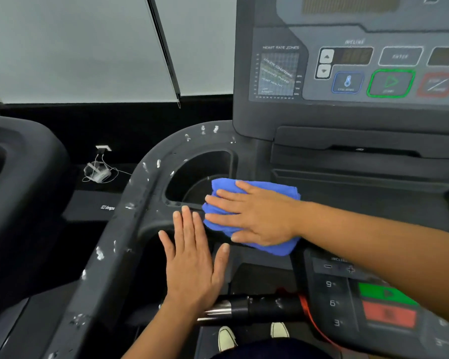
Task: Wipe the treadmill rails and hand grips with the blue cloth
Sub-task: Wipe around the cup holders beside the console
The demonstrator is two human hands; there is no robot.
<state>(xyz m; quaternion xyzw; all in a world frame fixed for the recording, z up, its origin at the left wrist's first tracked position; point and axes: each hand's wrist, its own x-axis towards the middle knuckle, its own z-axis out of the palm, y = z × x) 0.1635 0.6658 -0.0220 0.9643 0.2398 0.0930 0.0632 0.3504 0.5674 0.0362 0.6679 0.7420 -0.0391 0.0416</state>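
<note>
Pressing blue cloth on treadmill console at frame centre, right hand fingers straight; left hand fingers released, just beside.

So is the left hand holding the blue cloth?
No, the right hand presses flat on the blue cloth, while the left hand is open beside it with straight fingers, holding nothing.

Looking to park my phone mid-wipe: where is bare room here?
The cup holder left of the blue cloth is mostly open, and the tray ledge under the console, right of the cloth, is bare. In front of the cup holder it is crowded: right hand flat on the cloth, left hand beside it.
</note>
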